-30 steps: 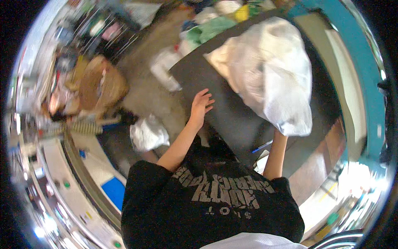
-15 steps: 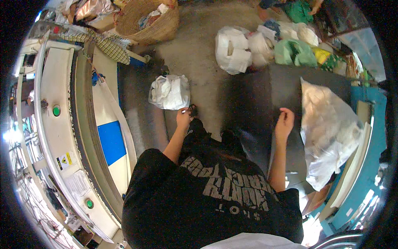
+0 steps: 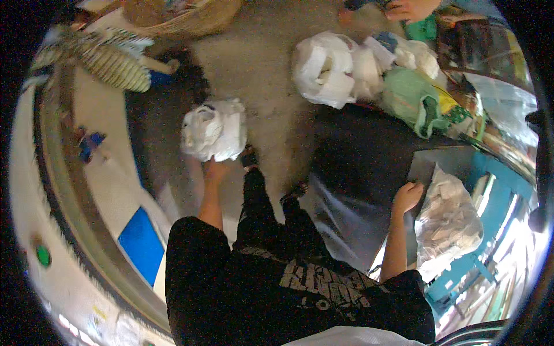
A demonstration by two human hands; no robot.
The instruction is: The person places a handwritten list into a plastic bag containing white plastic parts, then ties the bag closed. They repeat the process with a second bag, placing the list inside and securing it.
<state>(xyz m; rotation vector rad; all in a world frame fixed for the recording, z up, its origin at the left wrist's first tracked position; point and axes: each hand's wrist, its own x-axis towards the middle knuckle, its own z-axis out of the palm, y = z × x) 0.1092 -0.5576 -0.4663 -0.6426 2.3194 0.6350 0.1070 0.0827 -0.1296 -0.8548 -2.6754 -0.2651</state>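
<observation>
While left hand [image 3: 214,168] touches white bag [image 3: 222,130], pale lettering [image 3: 323,279], black shirt [image 3: 225,288]

White bundle [image 3: 214,130]; beige-white sack [image 3: 450,220]; green bag [image 3: 407,97]; yellowish cloth [image 3: 115,64], dark stripes; black shirt [image 3: 254,303], grey lettering [image 3: 328,281].

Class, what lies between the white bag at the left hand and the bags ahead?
The head view shows brownish floor between the white bag and those bags.

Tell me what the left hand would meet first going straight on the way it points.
The white plastic bag just ahead: the left hand meets its near edge in the picture, so they may be touching, though blur leaves the depth unclear.
</observation>
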